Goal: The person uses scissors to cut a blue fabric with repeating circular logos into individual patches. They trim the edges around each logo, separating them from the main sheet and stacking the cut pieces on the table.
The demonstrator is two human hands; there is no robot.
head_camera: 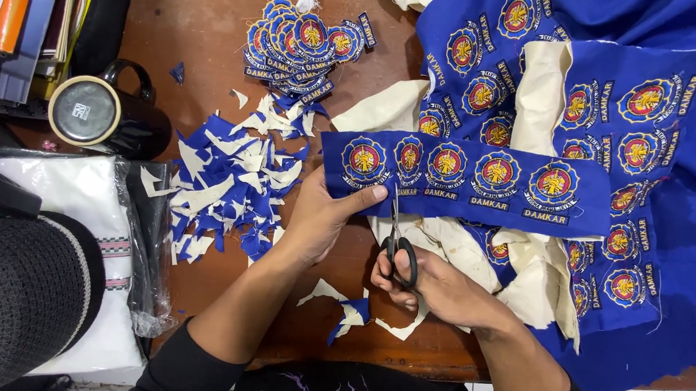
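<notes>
My left hand [323,218] pinches the left end of a blue fabric strip [476,182] that carries a row of round embroidered badges. My right hand [438,286] grips black-handled scissors [397,242], whose blades point up into the strip's lower edge between the first two badges from the left. A stack of cut-out badges [300,46] lies at the top of the wooden table [207,13]. Blue and white fabric scraps [230,181] are heaped left of my left hand.
More blue badge cloth with cream backing [646,116] covers the table's right side. A black mug [102,113] stands at the left, with books [16,11] behind it. A dark cap [18,289] and a plastic-wrapped white cloth [93,206] lie at lower left. A few scraps [350,311] sit near the front edge.
</notes>
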